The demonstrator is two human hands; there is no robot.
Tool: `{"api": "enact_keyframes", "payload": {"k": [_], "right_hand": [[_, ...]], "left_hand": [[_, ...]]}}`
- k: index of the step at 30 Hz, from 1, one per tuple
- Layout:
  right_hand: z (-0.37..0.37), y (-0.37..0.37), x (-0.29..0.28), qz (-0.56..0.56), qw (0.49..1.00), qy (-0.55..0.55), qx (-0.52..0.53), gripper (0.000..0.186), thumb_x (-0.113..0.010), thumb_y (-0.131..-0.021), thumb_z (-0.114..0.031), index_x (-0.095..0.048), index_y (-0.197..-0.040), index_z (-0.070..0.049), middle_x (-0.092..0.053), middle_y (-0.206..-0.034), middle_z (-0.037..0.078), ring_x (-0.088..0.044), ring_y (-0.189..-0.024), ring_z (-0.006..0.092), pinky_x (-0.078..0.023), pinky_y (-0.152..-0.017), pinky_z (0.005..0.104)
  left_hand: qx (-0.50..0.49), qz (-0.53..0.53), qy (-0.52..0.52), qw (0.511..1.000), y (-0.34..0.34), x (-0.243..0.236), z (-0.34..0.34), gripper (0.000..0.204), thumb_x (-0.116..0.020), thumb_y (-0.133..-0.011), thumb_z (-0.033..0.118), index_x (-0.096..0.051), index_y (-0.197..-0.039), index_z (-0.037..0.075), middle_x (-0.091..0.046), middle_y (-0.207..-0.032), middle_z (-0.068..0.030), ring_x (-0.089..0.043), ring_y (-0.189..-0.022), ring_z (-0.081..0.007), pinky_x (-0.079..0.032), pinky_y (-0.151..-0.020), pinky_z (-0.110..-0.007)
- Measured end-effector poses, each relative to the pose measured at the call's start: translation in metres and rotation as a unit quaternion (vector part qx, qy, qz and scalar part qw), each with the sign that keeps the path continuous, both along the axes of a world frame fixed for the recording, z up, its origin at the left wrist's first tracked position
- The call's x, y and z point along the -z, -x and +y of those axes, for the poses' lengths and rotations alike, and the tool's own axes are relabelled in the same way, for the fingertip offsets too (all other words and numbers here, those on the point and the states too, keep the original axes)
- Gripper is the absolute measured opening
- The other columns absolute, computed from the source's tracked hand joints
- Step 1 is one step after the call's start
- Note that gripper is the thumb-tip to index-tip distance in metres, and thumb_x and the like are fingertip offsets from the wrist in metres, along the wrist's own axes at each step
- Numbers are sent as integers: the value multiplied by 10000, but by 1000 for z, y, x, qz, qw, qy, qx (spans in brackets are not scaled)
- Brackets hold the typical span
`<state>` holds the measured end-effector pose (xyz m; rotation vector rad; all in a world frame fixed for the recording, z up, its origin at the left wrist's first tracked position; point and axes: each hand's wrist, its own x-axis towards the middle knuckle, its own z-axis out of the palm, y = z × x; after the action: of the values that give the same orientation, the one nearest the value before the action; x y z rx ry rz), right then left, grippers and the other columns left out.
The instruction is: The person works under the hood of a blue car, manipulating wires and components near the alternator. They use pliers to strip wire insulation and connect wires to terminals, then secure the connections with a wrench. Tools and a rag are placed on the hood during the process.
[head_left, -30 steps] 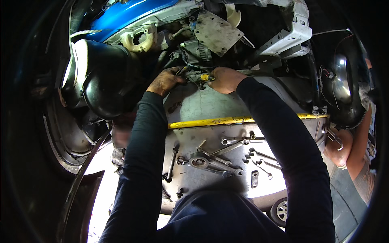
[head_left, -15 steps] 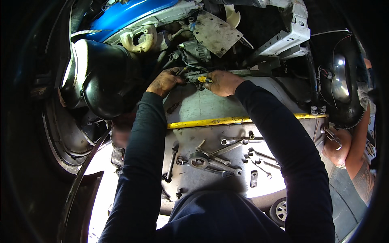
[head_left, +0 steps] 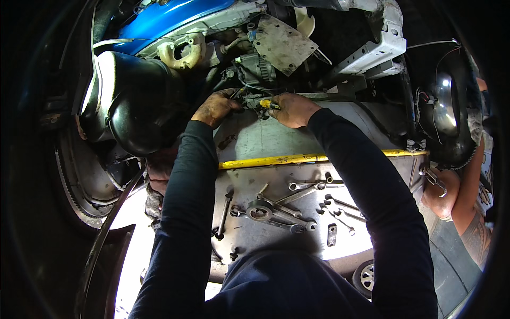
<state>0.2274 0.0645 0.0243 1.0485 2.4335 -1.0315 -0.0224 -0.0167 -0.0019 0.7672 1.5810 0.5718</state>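
Note:
Both my arms reach forward into an open engine bay. My right hand point(head_left: 295, 110) is closed on a small tool with a yellow and black handle point(head_left: 270, 104); its kind does not show clearly. My left hand point(head_left: 215, 107) is closed, fingers pinched at a dark cluster of small parts just left of the tool; what they grip is too small to make out. Just beyond the hands sits an alternator point(head_left: 257, 68), with a thin cable near it. A pale metal panel point(head_left: 297, 133) slopes below my hands, its near edge yellow point(head_left: 281, 160).
Several wrenches point(head_left: 297, 192) and a round metal ring point(head_left: 260, 210) lie on the metal surface nearer me. A large black rounded housing point(head_left: 138, 106) stands left. A drilled plate point(head_left: 284, 44) and a grey bracket point(head_left: 366, 55) jut in beyond. Another person's arm point(head_left: 467, 186) shows at right.

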Motion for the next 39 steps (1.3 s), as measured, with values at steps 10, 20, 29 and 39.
{"api": "enact_keyframes", "payload": {"k": [10,20,29,39], "right_hand": [[-2,2,-12,-4,1000,-7,-23,316,-660,-912,-273,-729,-1069,-8,-720,-1080,247,-691,-1067,389,-544,-924,466],[-40,-65,-110,63,975,-198,73,285,-682,-895,-262,-707,-994,4,-689,-997,219,-674,-931,394,-544,-832,476],[-132,-167,-182,165,950,-185,189,256,-717,-897,-177,-617,-994,38,-613,-959,230,-619,-873,431,-497,-772,488],[-216,-226,-190,172,960,-101,196,280,-715,-913,-179,-619,-1053,45,-617,-1006,215,-634,-913,429,-513,-788,473]], "left_hand": [[80,53,-34,995,6,10,1,594,-787,-795,128,-638,-1360,27,-708,-1263,-161,-658,-1157,-253,-503,-983,-332],[166,395,-47,902,-11,-12,-4,527,-735,-818,183,-620,-1270,-63,-700,-1215,-257,-663,-1178,-386,-530,-1003,-403],[147,446,-151,870,-43,-184,-79,202,-631,-926,203,-722,-1020,49,-710,-1015,-231,-687,-930,-421,-555,-865,-482],[208,76,-56,974,-182,-238,-229,315,-561,-1012,222,-707,-1196,11,-747,-1029,-186,-722,-873,-265,-563,-845,-386]]}}
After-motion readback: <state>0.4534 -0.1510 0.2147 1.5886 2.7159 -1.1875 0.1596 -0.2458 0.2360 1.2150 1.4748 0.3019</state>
